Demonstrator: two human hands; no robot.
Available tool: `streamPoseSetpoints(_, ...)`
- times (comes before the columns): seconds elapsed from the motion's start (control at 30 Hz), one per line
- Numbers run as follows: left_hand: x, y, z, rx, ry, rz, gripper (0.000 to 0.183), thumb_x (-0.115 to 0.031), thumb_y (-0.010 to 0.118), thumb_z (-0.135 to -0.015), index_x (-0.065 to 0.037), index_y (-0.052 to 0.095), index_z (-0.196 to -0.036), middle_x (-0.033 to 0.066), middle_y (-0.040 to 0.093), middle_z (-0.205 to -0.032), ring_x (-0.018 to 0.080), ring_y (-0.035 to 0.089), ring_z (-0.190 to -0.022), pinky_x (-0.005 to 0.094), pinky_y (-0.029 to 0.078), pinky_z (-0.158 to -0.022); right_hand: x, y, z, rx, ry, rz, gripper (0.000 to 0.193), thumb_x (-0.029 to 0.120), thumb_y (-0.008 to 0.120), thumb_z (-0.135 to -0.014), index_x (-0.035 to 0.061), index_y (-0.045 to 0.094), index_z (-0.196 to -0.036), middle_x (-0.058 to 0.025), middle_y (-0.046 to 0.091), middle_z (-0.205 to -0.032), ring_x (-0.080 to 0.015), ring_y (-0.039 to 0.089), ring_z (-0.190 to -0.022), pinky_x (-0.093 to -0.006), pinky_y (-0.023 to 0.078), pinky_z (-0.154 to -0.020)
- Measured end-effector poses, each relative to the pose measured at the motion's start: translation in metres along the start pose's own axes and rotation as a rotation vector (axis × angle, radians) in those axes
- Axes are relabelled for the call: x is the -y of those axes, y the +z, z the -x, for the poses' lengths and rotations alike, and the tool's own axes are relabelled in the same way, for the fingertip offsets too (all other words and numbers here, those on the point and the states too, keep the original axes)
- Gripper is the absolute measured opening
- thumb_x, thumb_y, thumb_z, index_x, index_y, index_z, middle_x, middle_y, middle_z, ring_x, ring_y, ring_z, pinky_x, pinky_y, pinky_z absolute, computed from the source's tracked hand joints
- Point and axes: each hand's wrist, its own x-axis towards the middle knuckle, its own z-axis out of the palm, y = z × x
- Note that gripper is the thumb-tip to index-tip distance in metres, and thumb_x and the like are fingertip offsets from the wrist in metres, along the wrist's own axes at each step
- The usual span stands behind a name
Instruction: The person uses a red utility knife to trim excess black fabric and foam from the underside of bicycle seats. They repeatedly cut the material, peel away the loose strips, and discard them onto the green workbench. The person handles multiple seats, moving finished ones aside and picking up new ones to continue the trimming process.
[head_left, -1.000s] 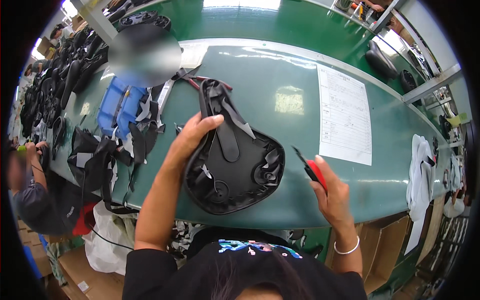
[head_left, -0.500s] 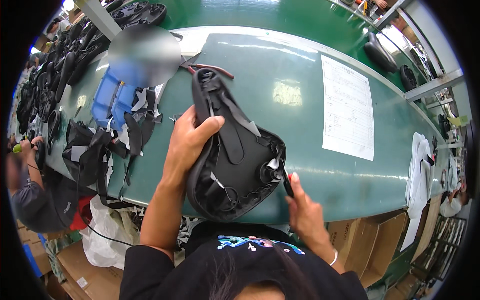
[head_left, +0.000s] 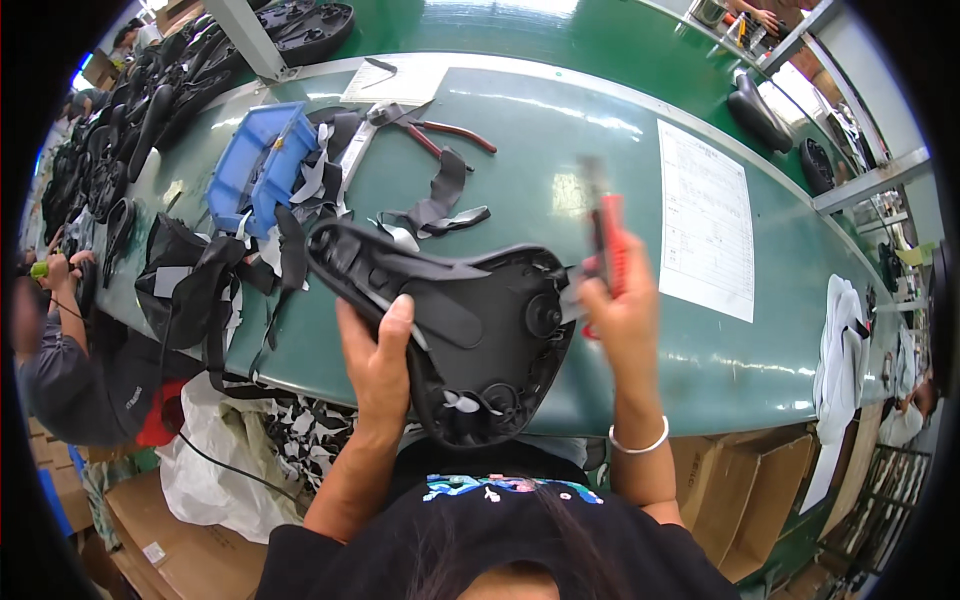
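Note:
A black bicycle saddle lies tilted with its hollow underside up, its nose pointing to the far left. My left hand is closed on its near left edge, thumb over the rim. My right hand is closed around a red-and-black handled utility knife, blurred by motion, its tip pointing away from me. Between that hand and the saddle's right edge shows a greyish strip of cover material; whether the fingers grip it is unclear. Beyond the saddle lie a black fabric offcut and red-handled pincers.
A blue bin stands among black scraps at left on the green table. A printed sheet lies at right, white gloves at the right edge. Another person works at left; many saddles are piled behind.
The saddle's nose has swung left and toward me. My right hand has moved up and right, raising the utility knife. The fabric offcut beyond the saddle has come into sight.

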Motion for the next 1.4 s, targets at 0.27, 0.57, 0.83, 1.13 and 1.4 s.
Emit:
streamPoseSetpoints(0.27, -0.016, 0.027, -0.036, 0.537, 0.664, -0.882, 0.063, -0.029, 0.078, -0.065, -0.009, 0.051, -0.118, 0.0116, 0.054, -0.111, 0.0289, 0.049, -0.106, 0.0401, 0.034, -0.089, 0.016, -0.021, 0.000, -0.141, 0.259, -0.659, 0.051, -0.002, 0.060, -0.079, -0.0012, 0.046, -0.127, -0.0042, 0.056, -0.092, -0.0088, 0.056, -0.061, -0.0219, 0.049, -0.053)
streamPoseSetpoints(0.57, 0.007, 0.066, -0.073, 0.887, 0.713, -0.646, 0.020, -0.016, 0.072, -0.077, -0.001, 0.058, -0.072, 0.0095, 0.055, -0.073, 0.0256, 0.048, -0.069, 0.0366, 0.037, -0.070, -0.017, -0.059, 0.029, 0.247, -0.320, 0.282, 0.059, 0.009, 0.071, -0.078, 0.0135, 0.049, -0.133, -0.0056, 0.060, -0.073, -0.0136, 0.053, -0.053, -0.0264, 0.043, -0.048)
streamPoseSetpoints(0.83, 0.000, 0.067, -0.073, 0.550, 0.035, 0.131, 0.019, -0.018, 0.053, -0.093, -0.003, 0.058, -0.082, 0.0005, 0.056, -0.076, 0.0086, 0.052, -0.073, 0.0272, 0.041, -0.067, 0.003, -0.046, 0.062, 0.327, -0.258, 0.689, 0.060, 0.013, 0.068, -0.080, 0.0175, 0.048, -0.136, -0.0060, 0.050, -0.056, -0.0221, 0.050, -0.045, -0.0358, 0.039, -0.043)
streamPoseSetpoints(1.13, -0.009, 0.068, -0.100, 0.623, 0.800, -0.666, 0.010, -0.009, 0.064, -0.083, -0.004, 0.056, -0.087, 0.0009, 0.051, -0.070, 0.0125, 0.046, -0.064, 0.0286, 0.040, -0.062, 0.026, -0.021, 0.014, 0.286, -0.134, 0.850, 0.045, 0.014, 0.060, -0.085, 0.0184, 0.053, -0.130, -0.0120, 0.066, -0.083, -0.0301, 0.059, -0.058, -0.0381, 0.042, -0.050)
streamPoseSetpoints(1.4, -0.001, 0.054, -0.123, 0.259, -0.089, -0.003, 0.033, -0.029, 0.060, -0.091, 0.000, 0.066, -0.077, 0.0074, 0.066, -0.092, 0.0130, 0.054, -0.089, 0.0285, 0.041, -0.080, 0.040, -0.041, 0.045, 0.388, -0.250, 0.939, 0.045, 0.019, 0.062, -0.084, 0.0208, 0.054, -0.129, -0.0081, 0.051, -0.053, -0.0265, 0.049, -0.040, -0.0386, 0.033, -0.041)
